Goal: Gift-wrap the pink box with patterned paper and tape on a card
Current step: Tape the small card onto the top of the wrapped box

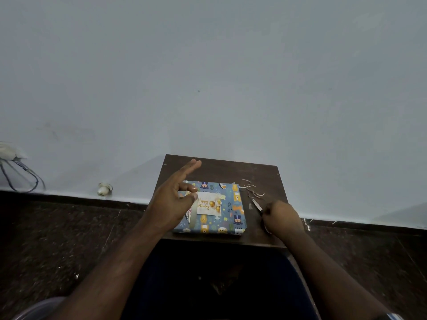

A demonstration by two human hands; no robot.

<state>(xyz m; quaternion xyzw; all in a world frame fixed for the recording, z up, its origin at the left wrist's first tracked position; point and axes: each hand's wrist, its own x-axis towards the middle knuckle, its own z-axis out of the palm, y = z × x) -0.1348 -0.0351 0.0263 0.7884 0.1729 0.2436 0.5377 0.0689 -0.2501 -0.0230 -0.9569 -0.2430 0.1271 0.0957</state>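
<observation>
Now the wrapped box (211, 207) lies flat on the bench (261, 174), card (209, 204) on top. My left hand (172, 199) pinches a limp, sticky tape strip (193, 214) by its end; my right hand (283, 217) grips scissors (257, 205). The paper looks slick, so I'd press gently.

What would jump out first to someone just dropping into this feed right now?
The wrapped box in blue animal-print paper, centred on the small dark table, with a "Happy Birthday" card lying on top. Above its left edge the left hand pinches a strip of tape that hangs down. At the table's right side the right hand grips scissors, with paper trimmings beyond.
</observation>
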